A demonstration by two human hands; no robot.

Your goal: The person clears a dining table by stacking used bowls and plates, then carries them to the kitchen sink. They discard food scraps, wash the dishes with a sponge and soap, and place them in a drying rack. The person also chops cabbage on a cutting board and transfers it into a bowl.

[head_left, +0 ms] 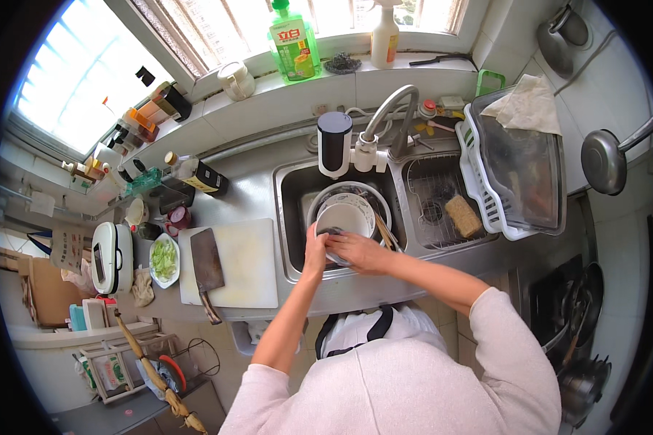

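Observation:
Both hands are over the left sink basin (pixel 292 255), at the near side of a white bowl (pixel 347 215) tilted on its side. My left hand (pixel 315 251) grips the bowl's left edge. Against its near side, my right hand (pixel 360 254) is closed with the fingers pressed together. Beside the right fingertips shows a small dark grey thing (pixel 332 230), too covered to name for sure. Beneath the bowl sits a larger round basin (pixel 316 210). Wooden chopsticks (pixel 384 232) stick out to the bowl's right.
A faucet (pixel 397 101) with a black-and-white unit (pixel 334 141) stands behind the basin. The right basin (pixel 435 239) holds a rack and a tan sponge (pixel 463 216). Left are a cutting board (pixel 250 261), a cleaver (pixel 207 261) and a plate of chopped greens (pixel 164 259). A covered white dish rack (pixel 479 174) is right.

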